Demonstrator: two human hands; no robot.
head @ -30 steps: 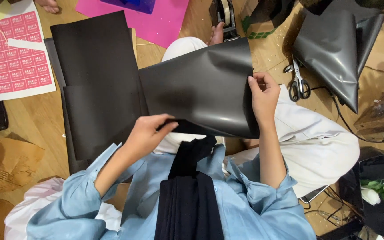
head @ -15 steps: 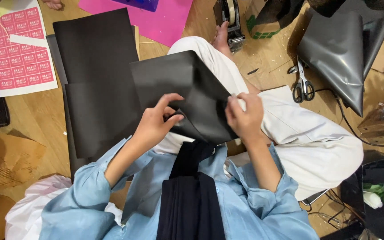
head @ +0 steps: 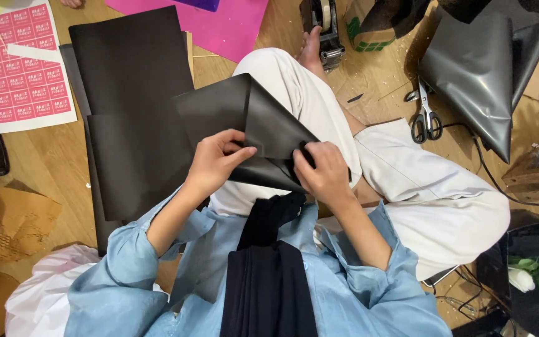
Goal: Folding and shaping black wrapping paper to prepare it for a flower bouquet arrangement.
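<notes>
I sit cross-legged on a wooden floor and hold a black paper sheet (head: 232, 112) over my lap. It is folded over into a pointed shape. My left hand (head: 214, 163) pinches its near left edge, thumb on top. My right hand (head: 322, 171) grips the folded corner at the near right, fingers tucked under the flap. Both hands are close together above my white trousers (head: 419, 187).
A stack of black sheets (head: 132, 81) lies on the floor at left, by a pink sticker sheet (head: 23, 65). Pink paper (head: 232, 25) and a tape dispenser (head: 322, 28) lie ahead. Scissors (head: 425, 115) and a black cone wrap (head: 481, 68) sit at right. Brown honeycomb paper (head: 7, 221) is at left.
The black sheet was spread wide between my hands. It has been folded over into a smaller pointed shape, and my hands have come together at its near edge.
</notes>
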